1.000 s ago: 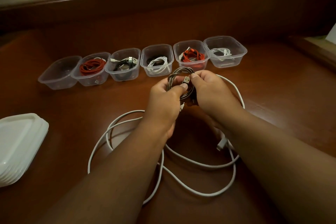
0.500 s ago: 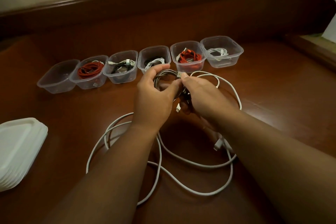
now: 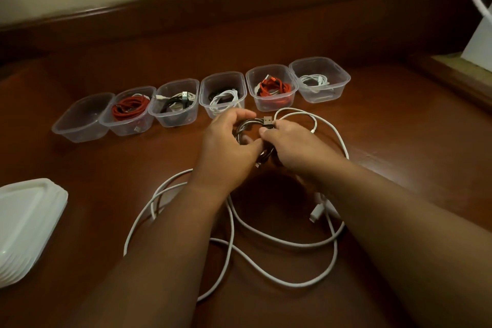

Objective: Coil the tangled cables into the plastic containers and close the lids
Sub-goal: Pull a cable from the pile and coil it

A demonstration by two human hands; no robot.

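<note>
Your forearms cover part of the loose white cable (image 3: 266,237) sprawled on the table (image 3: 399,128), and your hands hide much of the dark coiled cable (image 3: 246,125), so you cannot count its loops. That coil sits between your hands at the middle of the view: your left hand (image 3: 229,146) curls round its left side, your right hand (image 3: 290,146) pinches its metal plug (image 3: 268,121) at 12 o'clock of the coil. The cable looks dark and braided. At 11 o'clock stands the empty container (image 3: 80,128), leftmost of six. A stack of lids (image 3: 24,226) is cut off at 9 o'clock.
</note>
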